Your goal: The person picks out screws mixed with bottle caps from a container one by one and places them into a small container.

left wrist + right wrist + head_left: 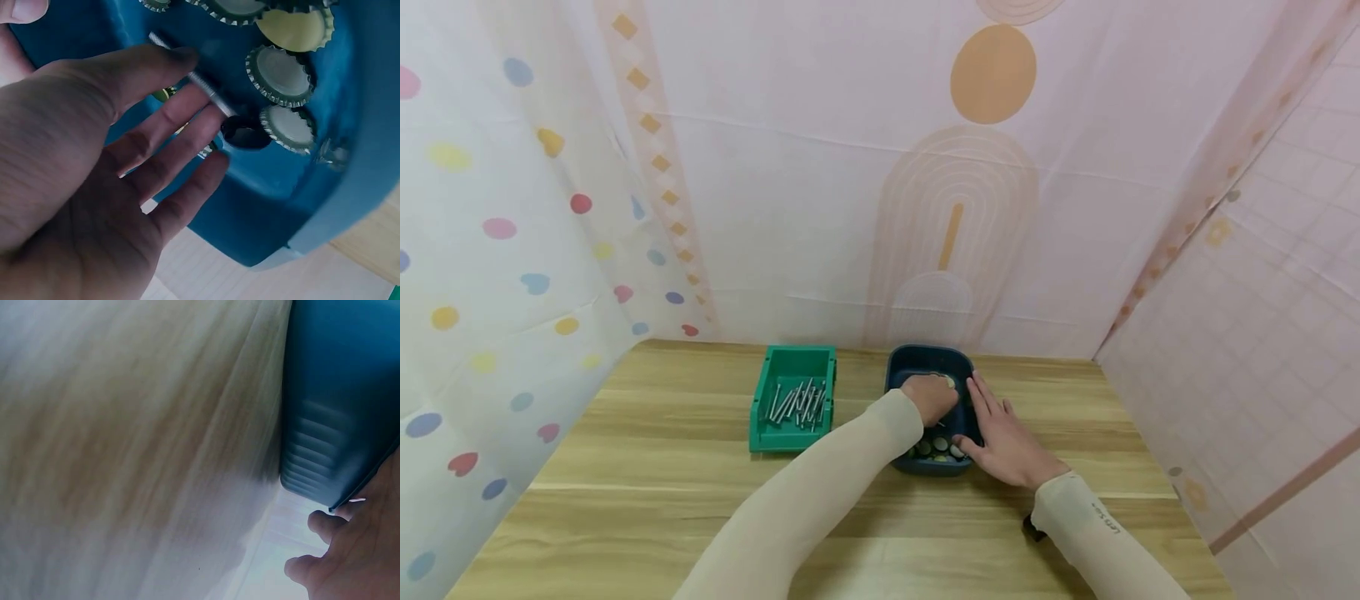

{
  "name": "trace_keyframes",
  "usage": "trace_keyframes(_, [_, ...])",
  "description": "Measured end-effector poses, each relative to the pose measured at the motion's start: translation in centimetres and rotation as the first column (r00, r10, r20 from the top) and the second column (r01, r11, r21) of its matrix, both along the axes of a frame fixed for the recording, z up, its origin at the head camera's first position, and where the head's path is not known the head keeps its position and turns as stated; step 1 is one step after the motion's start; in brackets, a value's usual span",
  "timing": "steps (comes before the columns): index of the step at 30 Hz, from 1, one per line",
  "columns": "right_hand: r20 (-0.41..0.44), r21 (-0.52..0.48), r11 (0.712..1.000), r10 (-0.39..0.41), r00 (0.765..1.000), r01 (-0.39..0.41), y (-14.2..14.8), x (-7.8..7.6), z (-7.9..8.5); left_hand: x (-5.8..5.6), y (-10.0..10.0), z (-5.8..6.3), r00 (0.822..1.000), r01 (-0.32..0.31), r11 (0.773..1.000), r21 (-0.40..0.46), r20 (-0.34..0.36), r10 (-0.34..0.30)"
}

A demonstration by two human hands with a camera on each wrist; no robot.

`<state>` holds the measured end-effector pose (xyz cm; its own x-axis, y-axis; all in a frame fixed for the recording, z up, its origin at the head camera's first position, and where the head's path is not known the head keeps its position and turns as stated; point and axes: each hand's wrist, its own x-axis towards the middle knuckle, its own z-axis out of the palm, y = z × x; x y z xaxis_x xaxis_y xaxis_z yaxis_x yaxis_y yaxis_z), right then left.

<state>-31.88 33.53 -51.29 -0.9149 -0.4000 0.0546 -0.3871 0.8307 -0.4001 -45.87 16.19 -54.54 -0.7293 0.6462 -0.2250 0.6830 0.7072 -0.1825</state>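
My left hand [932, 398] reaches into a dark blue bin [931, 469]. In the left wrist view its thumb and fingers pinch a thin metal screw [209, 92] with a threaded shank; a dark round piece [245, 132] sits at the shank's lower end. Crimped bottle caps [279, 74], pale and yellow inside, lie scattered on the bin's floor around the fingers. My right hand [1009, 442] rests along the bin's right rim, fingers extended. From the right wrist, that hand [359, 550] shows against the bin's ribbed outer wall [322, 440].
A green open-front bin [771, 442] stands left of the blue one, holding a heap of metal screws [799, 407]. Both bins are on a wood-grain table [647, 500]. Patterned cloth [820, 208] hangs behind the table and along both sides.
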Motion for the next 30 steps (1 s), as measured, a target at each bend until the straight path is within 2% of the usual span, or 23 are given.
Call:
trace_keyframes(5, [0.003,-0.005,1.0,-0.003,1.0,0.003,-0.2,0.0,0.1,-0.6,0.0,-1.0,1.0,-0.009,0.999,-0.032,0.006,0.009])
trace_keyframes(9, [0.019,-0.009,1.0,-0.002,1.0,0.002,-0.3,-0.1,0.0,-0.9,-0.3,-1.7,1.0,0.022,0.999,-0.027,0.017,-0.021])
trace_keyframes(11, [0.019,-0.01,1.0,-0.001,1.0,0.001,-0.3,-0.1,0.0,-0.9,-0.5,-1.8,0.999,0.039,0.999,-0.019,0.024,-0.039])
trace_keyframes(14, [0.015,-0.015,1.0,0.001,1.0,-0.001,-0.3,-0.2,-0.1,-0.5,-0.7,-1.3,0.999,0.04,0.999,-0.009,0.032,-0.04])
trace_keyframes(18, [0.013,-0.015,1.0,0.005,1.0,-0.004,-0.2,-0.2,-0.1,1.8,-1.2,1.4,1.0,0.018,1.0,0.004,0.015,-0.018])
trace_keyframes(21, [0.013,-0.007,1.0,0.004,1.0,-0.004,-0.1,-0.3,-0.1,4.8,-1.8,5.2,1.0,0.0,1.0,0.025,0.026,-0.001])
trace_keyframes(24, [0.013,-0.002,1.0,0.001,1.0,-0.001,0.1,-0.4,0.0,7.2,-2.6,8.3,0.998,-0.012,0.997,0.075,0.059,0.008])
trace_keyframes(25, [0.013,-0.002,1.0,0.001,1.0,-0.001,0.1,-0.4,0.0,7.9,-2.8,9.1,0.996,-0.039,0.995,0.089,0.084,0.031])
trace_keyframes(27, [0.009,0.0,1.0,0.002,1.0,-0.002,0.2,-0.5,0.1,8.8,-3.3,10.0,0.993,-0.058,0.989,0.134,0.108,0.043])
trace_keyframes(30, [0.018,-0.001,1.0,-0.003,1.0,0.003,0.4,-0.4,0.1,9.5,-3.8,10.2,0.989,-0.081,0.973,0.217,0.138,0.052])
